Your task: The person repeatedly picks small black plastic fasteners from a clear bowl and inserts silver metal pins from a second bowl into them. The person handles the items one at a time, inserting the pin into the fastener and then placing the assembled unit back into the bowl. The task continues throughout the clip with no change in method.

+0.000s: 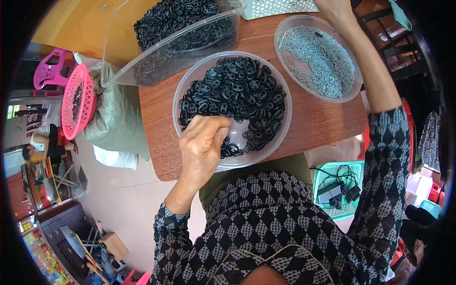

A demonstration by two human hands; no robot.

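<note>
My left hand [203, 137] is over the near left part of a clear round bowl [288, 111], its thumb and forefinger pressed together. Whatever may be between those fingertips is too small to make out. Heaped in the bowl are small black oval plastic pieces [242, 83] with holes, and a patch of bare bottom shows beside my fingers. My right hand [336, 10] reaches to the top edge, by a white perforated tray [275, 8]; its fingers are largely cut off by the picture edge. Beneath my right forearm lies a round clear dish [297, 71] of silvery screws [327, 59].
A large clear bin [166, 52] of more black pieces stands at the far left of the wooden table [164, 156]. Left of the table are a pink basket [71, 114] and a stuffed sack [116, 123]. A green basket [354, 204] with cables and adapters sits below right. People show at far left.
</note>
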